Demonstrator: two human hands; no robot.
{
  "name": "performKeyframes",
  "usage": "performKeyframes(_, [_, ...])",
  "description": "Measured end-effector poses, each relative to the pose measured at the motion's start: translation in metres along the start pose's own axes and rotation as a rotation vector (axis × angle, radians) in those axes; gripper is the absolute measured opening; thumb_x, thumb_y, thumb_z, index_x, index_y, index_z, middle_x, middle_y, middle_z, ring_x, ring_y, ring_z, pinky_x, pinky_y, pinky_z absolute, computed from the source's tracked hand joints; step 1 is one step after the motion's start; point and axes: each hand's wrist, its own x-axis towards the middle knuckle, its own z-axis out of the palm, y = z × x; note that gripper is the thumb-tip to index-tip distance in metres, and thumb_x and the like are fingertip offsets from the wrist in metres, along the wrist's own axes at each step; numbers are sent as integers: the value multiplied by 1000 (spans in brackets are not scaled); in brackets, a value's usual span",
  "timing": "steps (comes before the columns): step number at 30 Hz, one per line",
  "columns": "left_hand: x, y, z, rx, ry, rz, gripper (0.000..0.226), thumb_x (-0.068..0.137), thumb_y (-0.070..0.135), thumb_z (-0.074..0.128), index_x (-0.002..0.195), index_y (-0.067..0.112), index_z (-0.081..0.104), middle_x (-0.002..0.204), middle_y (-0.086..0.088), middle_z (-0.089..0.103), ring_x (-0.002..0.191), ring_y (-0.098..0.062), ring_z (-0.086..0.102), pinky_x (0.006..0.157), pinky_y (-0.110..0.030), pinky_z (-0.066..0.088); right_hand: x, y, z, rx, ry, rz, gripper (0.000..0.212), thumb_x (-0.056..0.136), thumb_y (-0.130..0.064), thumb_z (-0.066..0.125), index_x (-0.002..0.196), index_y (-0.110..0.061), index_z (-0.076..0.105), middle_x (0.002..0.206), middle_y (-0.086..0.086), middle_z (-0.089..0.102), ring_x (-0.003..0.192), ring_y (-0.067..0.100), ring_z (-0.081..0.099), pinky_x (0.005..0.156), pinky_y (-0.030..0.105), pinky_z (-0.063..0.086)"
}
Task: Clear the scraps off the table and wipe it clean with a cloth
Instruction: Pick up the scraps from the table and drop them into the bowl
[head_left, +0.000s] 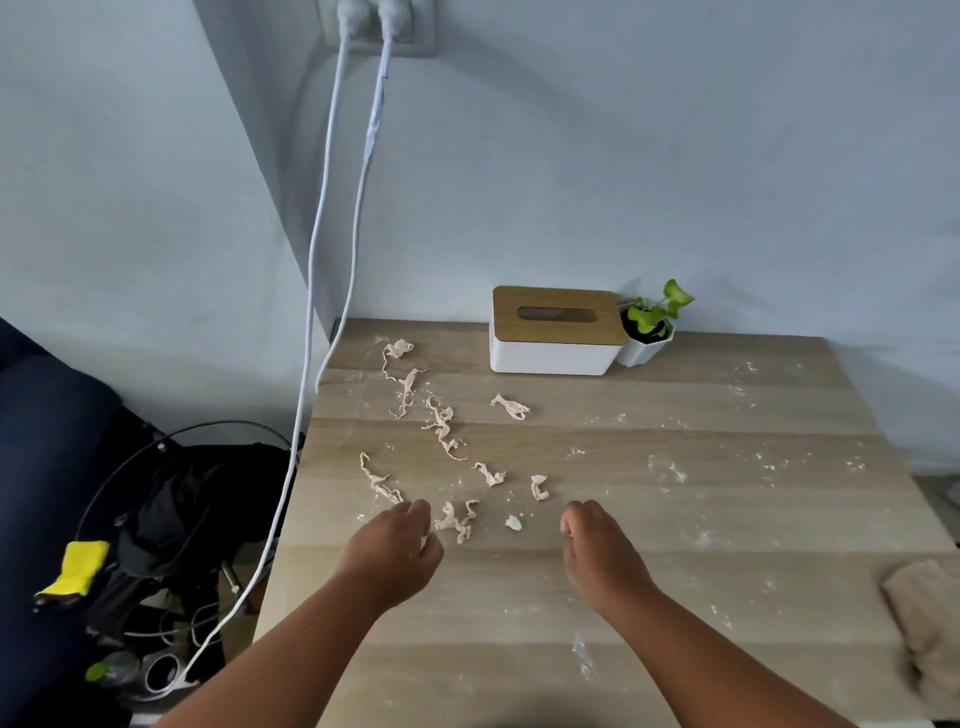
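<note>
We see a wooden counter (675, 519) pushed into a corner, its top dusted with white powder and crumbs. At its back edge stands a white tissue box (553, 340) with a wooden lid, and just beside it on the right a small potted plant (649, 332) in a white pot. A beige cloth (924, 623) lies crumpled at the counter's right edge (partly cut off by the frame). Two white cables (332, 260) hang from a wall socket down past the counter's left side, where dark clutter and something yellow sit on the floor.

Our left hand (392, 551) hovers over the near left part of the counter, its fingers (421, 512) curled loosely downward, their tips just beside the nearest strips; we cannot tell whether they pinch one. Our right hand (597, 545) is near the middle, its fingers (574, 519) curled under and holding nothing that we can see.

The scraps (441, 426) are thin pale twisted strips scattered across the left half of the counter, from the back left corner down to the hands. A small white bit (513, 523) lies between the two hands.
</note>
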Motion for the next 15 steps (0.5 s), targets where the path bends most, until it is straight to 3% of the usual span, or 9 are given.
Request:
performKeyframes(3, [3, 8, 7, 14, 15, -37, 28, 89, 57, 49, 94, 31, 39, 82, 13, 49, 74, -16, 50, 61, -30, 39, 9, 8, -3, -9, 32, -31, 4, 95, -20, 49, 93, -16, 51, 97, 1, 52, 89, 22, 51, 74, 35, 45])
performKeyframes(6, [8, 17, 17, 22, 15, -85, 38, 90, 63, 49, 103, 28, 42, 94, 6, 58, 88, -22, 63, 64, -31, 40, 24, 15, -3, -50, 14, -45, 20, 101, -38, 47, 98, -19, 50, 100, -1, 54, 97, 23, 54, 73, 34, 45])
performKeyframes(9, [14, 26, 25, 24, -7, -127, 47, 90, 65, 49, 113, 25, 41, 106, 1, 62, 102, -23, 64, 69, -32, 43, 38, 20, -4, -75, 0, -86, 32, 98, -50, 51, 111, -21, 52, 108, -1, 55, 105, 23, 54, 78, 33, 48])
performKeyframes(12, [20, 32, 34, 48, -10, -164, 57, 92, 65, 48, 123, 18, 40, 115, -4, 62, 111, -26, 62, 80, -36, 51, 53, 25, -4, -106, -22, -136, 50, 96, -55, 53, 133, -22, 49, 120, 2, 54, 114, 25, 52, 86, 36, 52])
performKeyframes(15, [26, 36, 41, 121, -5, -168, 61, 94, 67, 44, 128, 16, 43, 114, -5, 60, 110, -27, 62, 82, -38, 54, 70, 25, -2, -131, -27, -201, 53, 95, -56, 53, 136, -23, 47, 120, 4, 53, 115, 26, 52, 87, 37, 52])
